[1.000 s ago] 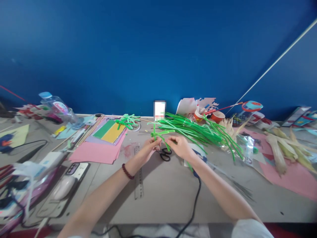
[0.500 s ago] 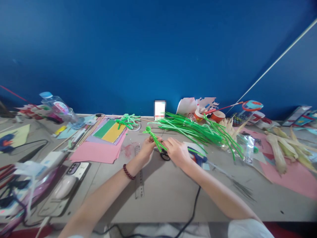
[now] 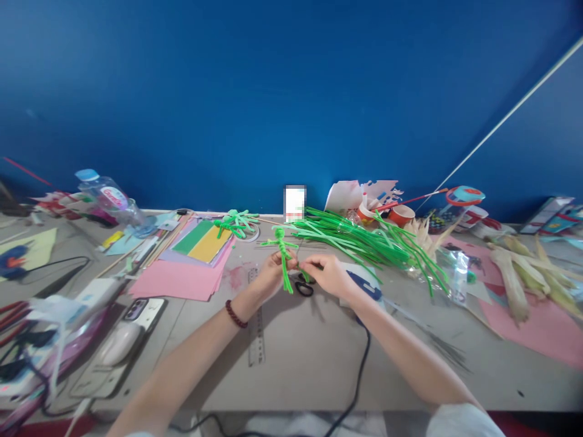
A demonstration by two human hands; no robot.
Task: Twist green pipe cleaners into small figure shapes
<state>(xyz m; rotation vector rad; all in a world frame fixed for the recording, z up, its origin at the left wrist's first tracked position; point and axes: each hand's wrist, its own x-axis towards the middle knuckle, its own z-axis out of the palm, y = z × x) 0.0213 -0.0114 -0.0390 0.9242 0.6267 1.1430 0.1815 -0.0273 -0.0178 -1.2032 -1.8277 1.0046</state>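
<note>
A light green pipe-cleaner figure [image 3: 284,252], with a looped head, arms and two legs, is held up between my hands. My left hand [image 3: 274,267] has its fingers closed round the figure's body from the left. The fingertips of my right hand [image 3: 325,270] are pinched together on a limb at the figure's right side. Black-handled scissors [image 3: 304,289] lie on the table just below my hands, partly covered. A blue glue gun [image 3: 364,285] rests beside my right wrist. Under my left forearm lies a clear ruler [image 3: 255,340].
A pile of green pipe cleaners [image 3: 359,240] lies at the back right. More green pipe-cleaner shapes [image 3: 234,223] sit near coloured sheets [image 3: 182,276] on the left. Corn husks [image 3: 514,273] lie far right, a plastic bottle [image 3: 109,197] far left. A black cable [image 3: 359,376] crosses the front edge.
The figure has turned from slanted to nearly upright, its legs now hanging down in front of my left hand. My right hand has shifted slightly right, its fingers now pinching a limb.
</note>
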